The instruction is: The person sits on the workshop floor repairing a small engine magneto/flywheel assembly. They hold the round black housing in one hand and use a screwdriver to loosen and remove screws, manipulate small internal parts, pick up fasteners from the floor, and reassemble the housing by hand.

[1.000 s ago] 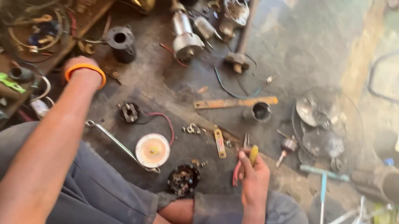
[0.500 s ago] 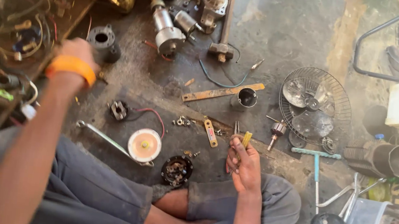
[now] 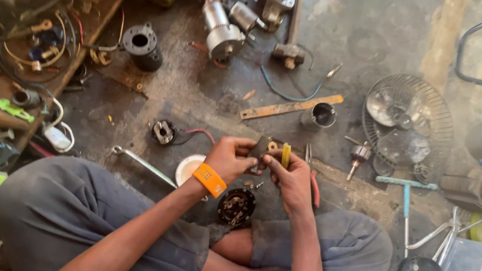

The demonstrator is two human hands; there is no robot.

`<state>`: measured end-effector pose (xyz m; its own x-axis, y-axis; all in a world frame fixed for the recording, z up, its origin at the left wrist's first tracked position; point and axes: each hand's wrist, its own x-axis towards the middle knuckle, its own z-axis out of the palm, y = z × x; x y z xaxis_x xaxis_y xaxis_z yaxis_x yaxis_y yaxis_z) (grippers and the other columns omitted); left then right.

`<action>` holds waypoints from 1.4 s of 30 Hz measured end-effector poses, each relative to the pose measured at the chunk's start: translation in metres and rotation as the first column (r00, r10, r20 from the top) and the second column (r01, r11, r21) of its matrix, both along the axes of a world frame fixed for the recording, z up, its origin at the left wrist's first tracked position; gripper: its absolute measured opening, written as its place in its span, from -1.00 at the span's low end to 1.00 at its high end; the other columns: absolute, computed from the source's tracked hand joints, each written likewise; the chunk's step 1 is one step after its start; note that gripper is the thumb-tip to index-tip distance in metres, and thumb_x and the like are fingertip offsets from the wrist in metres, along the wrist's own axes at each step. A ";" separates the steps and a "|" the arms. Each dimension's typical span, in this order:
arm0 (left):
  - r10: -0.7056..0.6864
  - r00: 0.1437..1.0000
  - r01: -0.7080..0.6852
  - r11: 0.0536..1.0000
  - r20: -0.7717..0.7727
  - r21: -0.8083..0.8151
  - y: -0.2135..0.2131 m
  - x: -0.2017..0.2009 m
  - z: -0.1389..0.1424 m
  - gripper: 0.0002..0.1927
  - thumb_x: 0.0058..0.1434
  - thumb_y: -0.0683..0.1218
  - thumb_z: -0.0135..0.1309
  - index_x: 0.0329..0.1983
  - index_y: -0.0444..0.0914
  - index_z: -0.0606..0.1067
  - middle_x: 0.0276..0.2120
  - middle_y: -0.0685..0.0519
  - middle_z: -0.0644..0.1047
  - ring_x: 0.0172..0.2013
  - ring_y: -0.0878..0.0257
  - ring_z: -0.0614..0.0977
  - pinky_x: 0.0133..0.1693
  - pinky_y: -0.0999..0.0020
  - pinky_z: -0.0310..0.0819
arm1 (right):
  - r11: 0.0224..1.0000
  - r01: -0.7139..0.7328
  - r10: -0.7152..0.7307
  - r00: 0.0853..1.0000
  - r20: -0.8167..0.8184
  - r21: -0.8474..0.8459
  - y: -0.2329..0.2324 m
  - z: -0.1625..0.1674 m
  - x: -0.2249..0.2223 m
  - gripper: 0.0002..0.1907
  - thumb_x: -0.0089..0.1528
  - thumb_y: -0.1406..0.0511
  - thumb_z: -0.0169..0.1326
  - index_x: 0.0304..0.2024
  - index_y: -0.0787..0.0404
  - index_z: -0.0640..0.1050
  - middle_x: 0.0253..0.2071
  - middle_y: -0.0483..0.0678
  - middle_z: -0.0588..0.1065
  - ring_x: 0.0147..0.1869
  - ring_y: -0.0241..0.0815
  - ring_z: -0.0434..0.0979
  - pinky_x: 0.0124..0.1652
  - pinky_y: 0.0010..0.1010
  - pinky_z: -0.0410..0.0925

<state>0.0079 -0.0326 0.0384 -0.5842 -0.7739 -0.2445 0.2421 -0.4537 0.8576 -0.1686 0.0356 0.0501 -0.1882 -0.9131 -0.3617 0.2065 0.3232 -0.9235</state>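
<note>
The small dark part (image 3: 260,150) is held up in front of the body, above the round black motor piece (image 3: 236,206) that lies on the floor between the knees.

In the head view, the small dark part is pinched from its left by the left hand (image 3: 230,158), whose fingers are closed narrowly around it. It is met from its right by the right hand (image 3: 288,177), in which a yellow-handled tool (image 3: 285,154) is gripped upright, just beside the part. The part lies between the two hands, equally near both and touching each. Its long axis cannot be told, since most of it is hidden by fingers. A white round lid (image 3: 189,169) rests left of the motor piece, partly behind the orange wristband (image 3: 209,180), and red-handled pliers (image 3: 311,180) lie to its right.
</note>
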 end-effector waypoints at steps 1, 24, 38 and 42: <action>-0.006 0.999 0.007 1.000 0.042 -0.011 0.000 0.001 -0.002 -0.68 0.18 -0.39 0.06 0.02 -0.50 0.54 -0.17 -0.08 0.65 -0.21 0.24 0.70 -0.18 0.30 0.73 | 1.000 -0.013 0.013 0.999 -0.032 -0.016 0.000 -0.005 0.001 -0.84 0.22 0.35 0.26 -0.18 0.31 0.66 -0.43 -0.11 0.58 -0.50 -0.46 0.36 -0.51 -0.65 0.16; -0.219 0.975 0.200 0.936 0.035 0.291 0.000 -0.003 -0.035 -0.69 0.14 -0.46 -0.01 -0.02 -0.58 0.48 -0.26 -0.20 0.66 -0.24 0.04 0.74 -0.18 0.19 0.75 | 0.987 0.160 -0.143 0.847 -0.511 -0.012 0.001 -0.004 -0.015 -0.87 0.19 0.30 0.33 -0.28 0.24 0.69 -0.56 -0.23 0.45 -0.54 -0.50 0.26 -0.55 -0.62 0.12; -0.257 0.952 0.248 0.966 0.169 0.068 0.003 -0.010 -0.041 -0.73 0.12 -0.46 0.05 -0.10 -0.61 0.58 -0.28 -0.24 0.66 -0.28 0.08 0.71 -0.26 0.29 0.67 | 0.994 0.101 -0.083 0.940 -0.332 0.038 -0.005 -0.024 -0.015 -0.83 0.18 0.35 0.32 -0.23 0.34 0.68 -0.52 -0.21 0.48 -0.57 -0.50 0.25 -0.56 -0.62 0.09; -0.027 0.978 -0.020 0.975 0.208 0.219 -0.010 -0.004 -0.046 -0.60 0.04 -0.50 -0.07 -0.02 -0.54 0.50 -0.27 -0.22 0.64 -0.30 0.08 0.73 -0.28 0.24 0.72 | 0.998 0.046 -0.038 0.984 -0.173 0.045 0.009 -0.006 -0.008 -0.81 0.16 0.33 0.31 -0.20 0.28 0.66 -0.55 -0.24 0.44 -0.60 -0.48 0.23 -0.59 -0.61 0.07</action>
<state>0.0038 -0.0424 -0.0072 -0.5050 -0.6858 -0.5241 0.0667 -0.6364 0.7684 -0.1764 0.0449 0.0443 -0.2895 -0.8852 -0.3641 0.0602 0.3628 -0.9299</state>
